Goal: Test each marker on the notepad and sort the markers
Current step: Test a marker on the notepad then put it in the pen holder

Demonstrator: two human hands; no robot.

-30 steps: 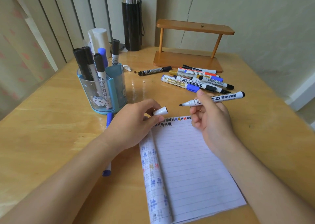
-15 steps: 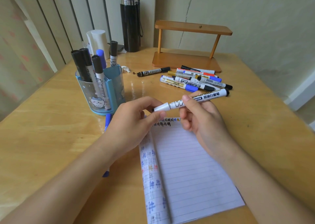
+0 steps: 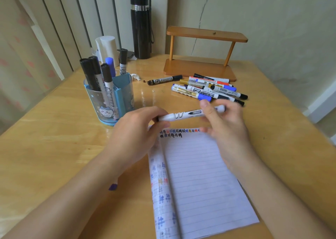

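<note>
I hold a white whiteboard marker point(image 3: 185, 114) level above the top of the lined notepad point(image 3: 203, 180). My left hand point(image 3: 138, 135) pinches its capped left end. My right hand point(image 3: 225, 126) grips the barrel's right half with thumb on top. The notepad's top rows carry coloured test marks. A pile of several markers point(image 3: 209, 89) lies beyond my right hand. A blue pen holder point(image 3: 111, 100) at the left holds several capped markers upright.
A lone black marker point(image 3: 163, 79) lies between holder and pile. A wooden shelf stand point(image 3: 201, 57), a black flask point(image 3: 141, 26) and a white roll point(image 3: 106, 47) stand at the back. A blue marker point(image 3: 113, 187) peeks out under my left forearm.
The white cap in my left hand has gone onto the marker's tip. Both hands have moved closer together, and the marker has shifted left and now lies level.
</note>
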